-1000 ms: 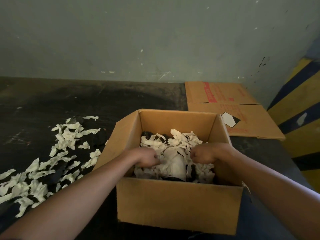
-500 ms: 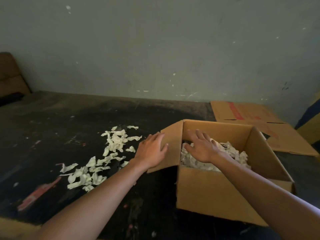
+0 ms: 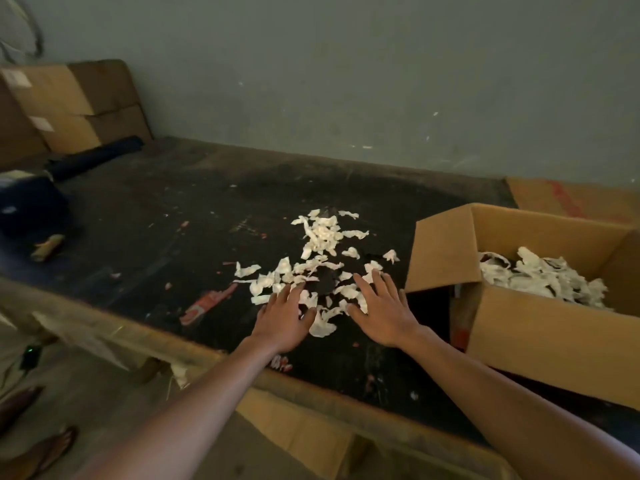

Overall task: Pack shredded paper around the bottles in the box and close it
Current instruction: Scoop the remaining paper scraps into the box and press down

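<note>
Half a second ago the right hand (image 3: 384,311) lay inside the cardboard box (image 3: 540,336) on the packing and the left hand (image 3: 284,322) was at the box's left flap (image 3: 443,249); both have since swung left out of the box and now hover, palms down, over the loose shredded paper (image 3: 320,268) scattered on the dark worktable (image 3: 173,216); the view has turned left with them, so the box sits at the right edge. Both hands are released, fingers spread and nearly straight, the fingertips over or touching the nearest strips, nothing gripped yet. The box stands open just right of the right hand, its flaps up, with a mound of shredded paper already inside (image 3: 540,278); dark patches show between the strips there, but the bottles cannot be made out clearly from here. Far left lie stacked cartons (image 3: 72,105) against the wall, and a flattened carton (image 3: 575,199) lies behind the box.

The step in hand looks like fetching another load of filler; packing seems well along but not finished, and closing has not begun. The next move calls for raking the scattered strips together between the two palms, cupping them so the light pieces do not spill, then carrying the bundle right over the flap and into the gaps round the bottles.
</note>
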{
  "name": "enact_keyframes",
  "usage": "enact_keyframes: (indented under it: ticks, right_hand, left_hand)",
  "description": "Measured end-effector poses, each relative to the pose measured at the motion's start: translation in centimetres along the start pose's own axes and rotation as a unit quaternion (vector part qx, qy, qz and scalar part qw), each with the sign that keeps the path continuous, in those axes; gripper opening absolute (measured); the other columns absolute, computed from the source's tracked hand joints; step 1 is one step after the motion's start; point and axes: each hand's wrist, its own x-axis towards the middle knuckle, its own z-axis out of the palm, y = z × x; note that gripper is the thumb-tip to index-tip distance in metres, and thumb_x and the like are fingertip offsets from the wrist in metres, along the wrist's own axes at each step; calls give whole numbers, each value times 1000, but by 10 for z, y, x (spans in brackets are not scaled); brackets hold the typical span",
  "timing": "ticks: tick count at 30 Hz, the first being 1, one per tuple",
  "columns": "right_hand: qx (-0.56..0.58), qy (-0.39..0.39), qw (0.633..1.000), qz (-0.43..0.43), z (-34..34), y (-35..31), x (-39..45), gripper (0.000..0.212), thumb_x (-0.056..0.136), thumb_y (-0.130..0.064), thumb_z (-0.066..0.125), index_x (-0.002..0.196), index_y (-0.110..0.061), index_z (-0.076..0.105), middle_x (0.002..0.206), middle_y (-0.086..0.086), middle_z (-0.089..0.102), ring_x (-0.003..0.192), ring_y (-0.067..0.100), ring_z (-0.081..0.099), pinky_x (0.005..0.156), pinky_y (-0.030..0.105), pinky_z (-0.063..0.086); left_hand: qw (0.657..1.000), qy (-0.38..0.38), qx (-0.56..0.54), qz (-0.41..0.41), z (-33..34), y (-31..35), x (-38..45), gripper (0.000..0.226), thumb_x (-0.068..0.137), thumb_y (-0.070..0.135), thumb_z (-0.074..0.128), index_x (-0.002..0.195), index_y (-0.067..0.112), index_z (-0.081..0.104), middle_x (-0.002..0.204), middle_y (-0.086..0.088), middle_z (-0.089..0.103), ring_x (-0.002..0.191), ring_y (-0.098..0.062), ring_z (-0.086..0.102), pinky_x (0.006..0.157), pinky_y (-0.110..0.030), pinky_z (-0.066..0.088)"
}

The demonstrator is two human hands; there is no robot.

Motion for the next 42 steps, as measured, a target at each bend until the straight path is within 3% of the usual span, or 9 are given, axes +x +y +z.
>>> enact_keyframes:
  ticks: [15, 20, 24, 27, 30, 33, 37, 40, 42]
  right_hand:
    - [-8, -94, 990, 107, 128, 4, 55, 125, 56, -96, 47, 132, -53, -42, 146, 2, -50, 140, 40, -34, 107, 77, 0]
    - [-40, -41, 994, 90, 141, -7, 115, 112, 62, -98, 27, 135, -47, -41, 150, 8, -46, 140, 40, -34, 106, 76, -6]
    - [-51, -21, 996, 76, 148, -20, 167, 94, 76, -90, 15, 141, -45, -35, 153, 9, -41, 143, 39, -28, 109, 74, -5]
    - [-36, -18, 997, 68, 147, -27, 200, 82, 85, -80, 14, 145, -44, -29, 156, 6, -35, 145, 36, -25, 112, 71, -5]
    - [19, 34, 998, 43, 140, -34, 215, 75, 92, -71, 25, 154, -38, -1, 164, 1, -13, 149, 29, -16, 115, 66, -4]
    - [83, 195, 977, 19, 126, -35, 212, 59, 94, -59, 40, 144, -29, 37, 157, 4, 30, 148, 26, 17, 117, 62, 8]
    - [134, 321, 917, 195, 112, -8, 215, 59, 94, -52, 45, 145, -26, 34, 157, 12, 27, 145, 31, 22, 117, 59, 8]
    - [158, 247, 890, 349, 105, 31, 224, 68, 97, -56, 38, 155, -29, 17, 163, 16, 9, 148, 37, 11, 116, 63, 5]
    - [193, 174, 892, 370, 106, 38, 228, 68, 99, -57, 31, 157, -27, 9, 164, 15, 5, 150, 33, 6, 118, 60, 3]
  left_hand:
    - [986, -97, 19, -136, 65, -118, 40, 134, 60, 90, 56, 145, 38, -33, 160, -12, -28, 145, -45, -18, 118, -61, -2]
    - [983, -94, 119, -105, 69, -146, 103, 129, 48, 106, 17, 142, 36, -38, 151, -10, -39, 140, -46, -31, 111, -67, -14]
    - [981, -100, 151, -67, 66, -148, 158, 101, 70, 94, 6, 145, 38, -32, 151, -7, -39, 139, -46, -32, 108, -67, -19]
    - [986, -92, 142, 7, 55, -147, 189, 71, 96, 65, 20, 155, 33, -5, 163, -6, -18, 146, -39, -21, 112, -61, -15]
    - [995, 57, 33, 71, 34, -156, 200, 46, 98, 33, 38, 144, 27, 37, 147, -5, 44, 138, -28, 34, 112, -46, 27]
    - [984, 179, 5, -20, 22, -176, 209, 43, 93, 41, 41, 128, 17, 47, 129, -10, 48, 118, -28, 42, 99, -45, 36]
    - [978, 123, -71, -152, 18, -205, 225, 70, 96, 55, 41, 151, 17, 21, 158, -17, 18, 147, -34, 13, 120, -50, 11]
    - [978, 67, -124, -156, 14, -206, 242, 80, 97, 58, 36, 156, 17, 2, 164, -16, 2, 151, -31, -3, 121, -49, 0]
    - [981, 19, -156, -115, 9, -197, 254, 80, 97, 59, 34, 156, 18, -2, 165, -12, -1, 151, -29, -6, 121, -49, 0]
